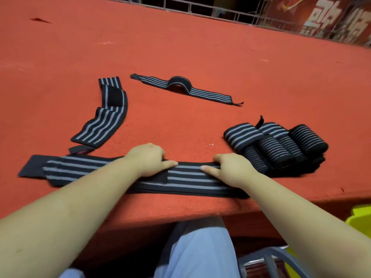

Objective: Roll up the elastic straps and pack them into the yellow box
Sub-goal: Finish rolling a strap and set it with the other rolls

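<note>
Left hand (149,158) and right hand (230,169) both grip the flat striped strap (186,179) at lower centre; yellow box (359,219) lower right; white banner characters (329,19) upper right unreadable.

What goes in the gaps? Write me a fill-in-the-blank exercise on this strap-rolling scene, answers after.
1. Both hands, the left hand and the right hand, rest on the same flat ____.
2. The pile of rolled straps lies to the person's ____.
3. The far strap has a raised ____ in its middle.
4. The carpeted table is ____ in colour.

Missing words: strap; right; hump; red
</note>
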The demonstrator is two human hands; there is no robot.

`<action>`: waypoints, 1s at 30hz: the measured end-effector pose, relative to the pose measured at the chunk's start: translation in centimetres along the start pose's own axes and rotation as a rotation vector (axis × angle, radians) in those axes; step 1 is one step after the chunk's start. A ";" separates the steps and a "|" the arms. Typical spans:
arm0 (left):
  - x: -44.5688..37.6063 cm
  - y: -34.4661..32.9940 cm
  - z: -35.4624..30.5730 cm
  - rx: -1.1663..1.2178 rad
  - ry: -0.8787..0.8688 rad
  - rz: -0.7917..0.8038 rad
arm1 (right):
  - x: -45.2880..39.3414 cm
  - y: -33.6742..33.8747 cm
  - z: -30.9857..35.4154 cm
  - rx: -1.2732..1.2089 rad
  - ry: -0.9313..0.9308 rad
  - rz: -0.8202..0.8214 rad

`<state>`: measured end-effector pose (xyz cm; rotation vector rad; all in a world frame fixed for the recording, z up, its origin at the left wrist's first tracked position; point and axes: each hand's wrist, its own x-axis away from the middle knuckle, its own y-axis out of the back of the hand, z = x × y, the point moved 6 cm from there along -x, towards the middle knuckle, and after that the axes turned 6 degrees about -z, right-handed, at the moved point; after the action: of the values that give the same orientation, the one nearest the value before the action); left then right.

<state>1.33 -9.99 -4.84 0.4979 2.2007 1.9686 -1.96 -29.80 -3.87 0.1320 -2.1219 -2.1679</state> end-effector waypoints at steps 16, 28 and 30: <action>2.3 1.1 -5.0 0.293 -0.311 -0.245 | 0.0 1.1 -1.0 -0.615 -0.186 0.188; 0.6 -2.4 -6.5 0.817 -0.025 -0.108 | 3.0 0.2 -0.6 -1.251 -0.345 0.501; 0.9 -2.0 -6.3 0.995 0.013 -0.059 | 3.3 0.5 0.2 -1.215 -0.289 0.577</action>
<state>-1.80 -15.73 -5.93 0.4899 3.0226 0.7076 -5.27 -30.09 -3.28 -0.7905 -0.4507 -2.6659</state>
